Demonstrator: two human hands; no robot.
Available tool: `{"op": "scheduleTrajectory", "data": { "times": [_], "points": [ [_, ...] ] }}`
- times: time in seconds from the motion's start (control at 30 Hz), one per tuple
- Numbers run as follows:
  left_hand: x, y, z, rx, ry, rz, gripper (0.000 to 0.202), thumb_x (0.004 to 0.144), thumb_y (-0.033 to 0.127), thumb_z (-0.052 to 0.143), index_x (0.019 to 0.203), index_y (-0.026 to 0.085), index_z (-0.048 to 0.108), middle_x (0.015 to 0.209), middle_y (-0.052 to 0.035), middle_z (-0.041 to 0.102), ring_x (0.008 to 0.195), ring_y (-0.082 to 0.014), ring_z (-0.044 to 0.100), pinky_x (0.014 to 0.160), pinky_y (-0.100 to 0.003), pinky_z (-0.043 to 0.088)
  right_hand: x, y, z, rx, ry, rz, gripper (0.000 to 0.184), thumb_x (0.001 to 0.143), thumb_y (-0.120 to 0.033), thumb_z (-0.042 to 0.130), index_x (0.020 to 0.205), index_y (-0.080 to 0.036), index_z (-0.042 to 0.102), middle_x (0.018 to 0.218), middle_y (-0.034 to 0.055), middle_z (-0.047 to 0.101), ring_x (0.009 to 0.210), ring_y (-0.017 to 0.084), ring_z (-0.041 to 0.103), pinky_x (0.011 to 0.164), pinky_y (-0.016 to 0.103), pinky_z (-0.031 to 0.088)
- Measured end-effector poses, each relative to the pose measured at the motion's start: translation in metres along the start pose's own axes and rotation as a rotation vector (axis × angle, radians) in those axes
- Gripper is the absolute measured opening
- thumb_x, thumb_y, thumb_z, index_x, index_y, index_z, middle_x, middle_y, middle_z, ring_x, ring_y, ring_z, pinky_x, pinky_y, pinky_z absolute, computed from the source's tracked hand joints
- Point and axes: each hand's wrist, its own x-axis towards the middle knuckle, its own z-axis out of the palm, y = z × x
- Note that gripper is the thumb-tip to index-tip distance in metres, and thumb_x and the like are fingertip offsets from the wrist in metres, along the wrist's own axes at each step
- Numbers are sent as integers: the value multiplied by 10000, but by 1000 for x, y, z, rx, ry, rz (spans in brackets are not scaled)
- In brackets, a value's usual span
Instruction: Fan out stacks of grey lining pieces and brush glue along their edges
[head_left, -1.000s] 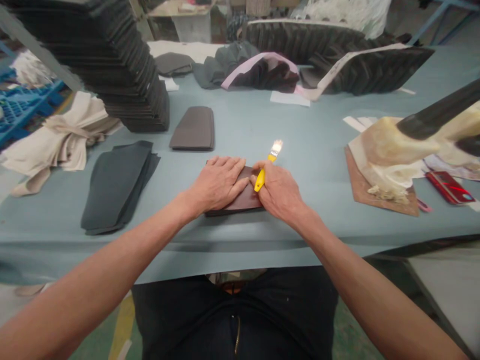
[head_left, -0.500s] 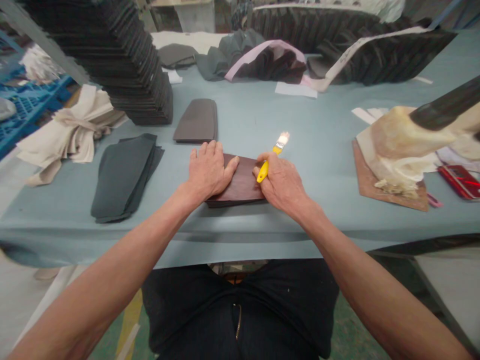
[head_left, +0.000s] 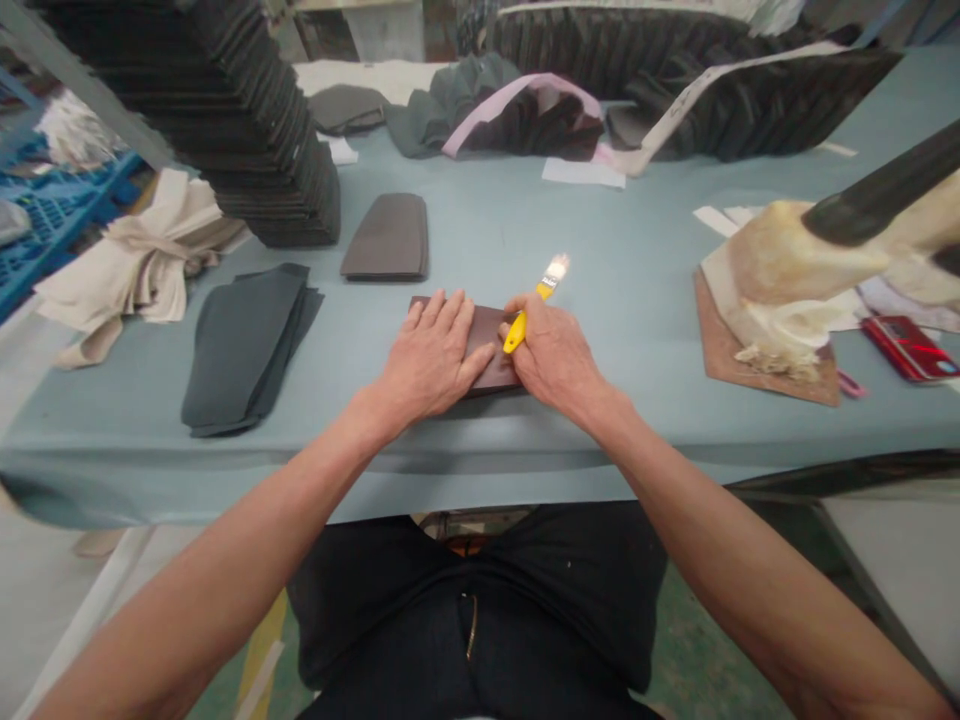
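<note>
L hand (head_left: pixel 431 358) flat on brown stack (head_left: pixel 487 326) nr front edge of table (head_left: pixel 652 400), fingers apart; R hand (head_left: pixel 559 350) clamped on brush (head_left: pixel 553 273), wide gap btwn it & board (head_left: pixel 724 355).

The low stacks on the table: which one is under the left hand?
The reddish-brown stack: the left hand lies on it. No hand touches the grey-brown stack behind it or the dark grey stack further left.

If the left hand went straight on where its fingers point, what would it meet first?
Across the smooth blue-grey tabletop, the left hand would probably first meet the bunched dark-grey pieces with the curved pink band, though depth is hard to judge.
</note>
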Motion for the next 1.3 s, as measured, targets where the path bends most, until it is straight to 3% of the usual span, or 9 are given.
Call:
{"op": "scheduleTrajectory", "data": {
  "times": [0.17,0.33,0.47,0.6,0.77,0.97,1.1,1.2,1.3],
  "points": [
    [-1,-17,-2,7,-16,-68,756,1127,477,357,1703,-9,314,1802,-247,281,1696,-430,239,1376,-596,248,-1,-4,-7,-9,-1,15,326,1067,-328,394,1280,-153,569,1065,167,718,990,300,649,979,452,463],
    [-3,-17,-2,-4,-14,-84,704,1129,397,285,1704,-8,315,1807,-244,265,1704,-418,221,1376,-612,233,4,-36,-16,-10,41,9,338,1080,-305,394,1323,-145,565,1222,194,694,1167,336,607,1134,528,371],
    [-3,-23,3,-57,-2,-46,689,1094,341,304,1720,53,312,1812,-219,270,1705,-410,225,1359,-636,269,13,-66,-2,19,13,-43,348,1031,-194,407,1355,-160,527,1293,147,687,1162,287,594,1101,437,411],
    [-2,-27,3,-69,-5,-48,690,1083,320,302,1732,85,303,1814,-210,274,1701,-419,235,1347,-648,297,16,-76,16,20,-14,-29,332,1020,-179,428,1336,-152,528,1292,138,690,1161,286,580,1094,419,418],
    [-1,-22,-2,-22,-43,-78,693,1083,325,278,1730,78,306,1821,-212,258,1696,-442,233,1342,-642,303,12,-64,9,8,-31,-13,334,1033,-168,439,1354,-155,530,1282,135,690,1188,288,582,1120,429,411],
    [-1,-21,-3,-10,-8,-54,703,1103,418,250,1686,49,382,1803,-257,273,1687,-462,246,1335,-660,291,3,-38,-6,21,-24,62,343,1057,-177,403,1373,-146,532,1250,174,684,1170,306,602,1119,484,432],
    [-1,-23,-3,-6,0,-43,719,1103,452,229,1678,54,392,1792,-265,296,1682,-468,257,1329,-669,291,6,-36,-12,62,-31,50,297,1044,-181,448,1323,-176,551,1198,138,701,1156,292,624,1114,476,460],
    [-1,-24,-5,4,-8,-46,724,1106,495,225,1685,88,377,1800,-243,293,1684,-453,261,1328,-671,297,5,-25,-26,225,1,73,294,1096,-243,445,1378,-184,499,1091,80,709,1030,239,666,1008,405,528],
    [-2,-23,-8,25,-23,-66,726,1105,526,209,1686,124,375,1807,-219,291,1685,-452,262,1327,-693,282,-8,2,-43,382,175,193,266,1129,-340,425,1348,-209,500,1037,38,690,900,194,671,854,350,548]
  ]
}}
